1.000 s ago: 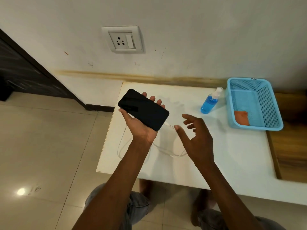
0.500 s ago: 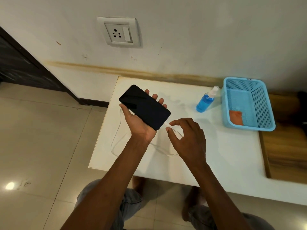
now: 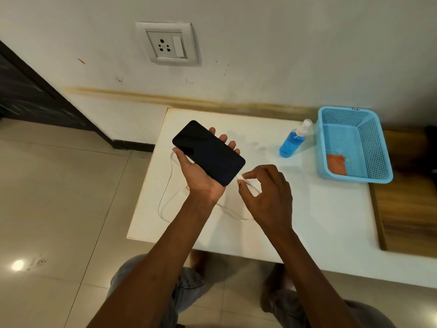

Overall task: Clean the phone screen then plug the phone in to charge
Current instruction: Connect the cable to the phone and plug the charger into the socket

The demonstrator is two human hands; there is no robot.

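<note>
The right hand (image 3: 267, 192), loose and apart a second ago, now pinches the cable (image 3: 246, 182) just behind its plug at the phone (image 3: 208, 152) (cradled in the left hand (image 3: 201, 176) above the table (image 3: 307, 209)). Glass looks slick; the cord limp, so grip by the stiff plug.

— How's your light?
— Dim and warm. You get one hard glare spot on the floor tiles (image 3: 17, 265) at lower left, and soft shadows under your hands on the worktop (image 3: 331, 209).
— Sharpness?
— Centre is crisp; your wide lens bends the edges, and the lower corners go soft.
</note>
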